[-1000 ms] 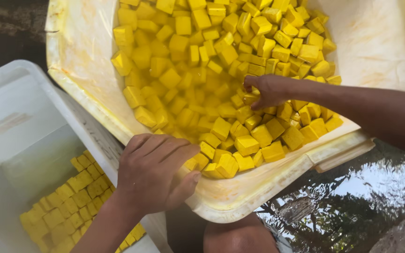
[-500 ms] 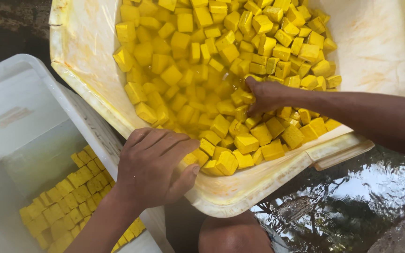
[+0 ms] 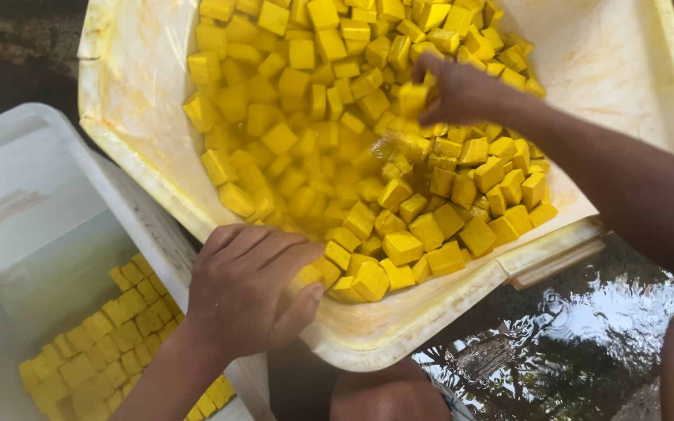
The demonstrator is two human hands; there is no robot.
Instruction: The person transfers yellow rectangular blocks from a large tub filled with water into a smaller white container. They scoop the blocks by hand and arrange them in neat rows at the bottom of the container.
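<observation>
Both hands [image 3: 247, 292] — among yellow cubes [image 3: 329, 148]

At your 7 o'clock you see a white plastic bin [image 3: 56, 179] with yellow cubes lying in rows [image 3: 111, 343] inside. At 4 o'clock, wet ground [image 3: 587, 335] glistens; dark soil [image 3: 17, 47] at 10.

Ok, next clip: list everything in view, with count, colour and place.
yellow cubes: many, bright yellow, wet, heaped in the large tub
large tub: one, white stained yellow, centre and top, tilted
white bin: one, lower left, partly under the tub's rim
packed cubes: many, yellow, lying in rows in the white bin
wet ground: dark, glistening, lower right
left hand: on the tub's near rim, over cubes
right hand: in the tub, lifting one cube
</observation>
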